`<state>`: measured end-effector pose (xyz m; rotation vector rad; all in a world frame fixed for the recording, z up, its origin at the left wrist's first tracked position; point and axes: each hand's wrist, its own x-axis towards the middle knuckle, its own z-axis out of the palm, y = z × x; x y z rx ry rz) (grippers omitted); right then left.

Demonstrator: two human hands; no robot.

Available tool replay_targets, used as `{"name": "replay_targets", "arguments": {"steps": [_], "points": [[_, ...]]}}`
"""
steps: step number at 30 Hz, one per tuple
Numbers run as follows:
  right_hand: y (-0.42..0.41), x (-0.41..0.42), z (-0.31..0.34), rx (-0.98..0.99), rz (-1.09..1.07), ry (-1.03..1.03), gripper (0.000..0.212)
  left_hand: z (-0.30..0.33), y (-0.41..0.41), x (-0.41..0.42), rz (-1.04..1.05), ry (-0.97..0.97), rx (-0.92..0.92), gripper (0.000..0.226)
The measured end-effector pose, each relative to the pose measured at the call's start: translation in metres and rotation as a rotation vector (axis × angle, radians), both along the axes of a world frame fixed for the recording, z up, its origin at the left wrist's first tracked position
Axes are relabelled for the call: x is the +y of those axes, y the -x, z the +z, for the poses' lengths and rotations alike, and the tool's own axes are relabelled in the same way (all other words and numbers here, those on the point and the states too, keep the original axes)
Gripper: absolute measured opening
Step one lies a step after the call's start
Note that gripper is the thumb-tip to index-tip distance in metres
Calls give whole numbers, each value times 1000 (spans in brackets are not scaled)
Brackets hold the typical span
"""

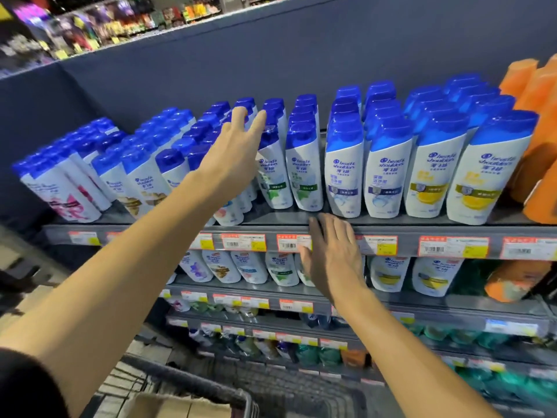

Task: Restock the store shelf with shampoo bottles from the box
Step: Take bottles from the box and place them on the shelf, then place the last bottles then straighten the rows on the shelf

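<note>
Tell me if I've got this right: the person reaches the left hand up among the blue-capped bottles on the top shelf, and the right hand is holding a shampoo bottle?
Not quite. The head view shows the right hand empty, fingers spread against the price-tag rail of the top shelf. The left hand does reach up among the blue-capped bottles.

Top shelf [280,220]: grey metal, front edge lined with red and yellow price tags [453,247]. White shampoo bottles [388,173] with blue caps are stood upright on it in rows running front to back, packed close. Orange bottles [539,152] are placed at the right end, just beside them. Lower shelf [422,300]: more white bottles [432,276] are held, also tagged along the edge.
</note>
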<state>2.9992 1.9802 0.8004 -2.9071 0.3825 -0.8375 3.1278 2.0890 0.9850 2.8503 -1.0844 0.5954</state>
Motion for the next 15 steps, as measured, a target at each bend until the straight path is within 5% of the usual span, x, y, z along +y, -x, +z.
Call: {"name": "replay_targets", "arguments": {"steps": [4, 7, 11, 15], "points": [[-1, 2, 12, 144, 30, -22, 60, -5, 49, 40, -219, 239, -192, 31], [0, 18, 17, 150, 13, -23, 63, -44, 81, 106, -342, 308, -91, 14], [0, 89, 13, -99, 181, -210, 48, -146, 94, 228, -74, 187, 213, 25], [-2, 218, -50, 151, 412, -516, 32, -252, 111, 354, 276, -9, 640, 21]]}}
